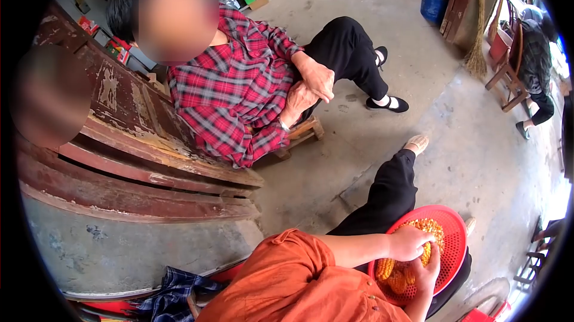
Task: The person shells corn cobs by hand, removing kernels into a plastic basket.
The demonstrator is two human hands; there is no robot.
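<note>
Cob (426,254) in hands (408,244); rim (463,230) around

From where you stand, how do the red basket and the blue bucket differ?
The red basket is wide and shallow with holes, while the blue bucket is deeper with solid sides. The basket rests on a lap, holding corn; the bucket stands on the floor. Both are round.
</note>
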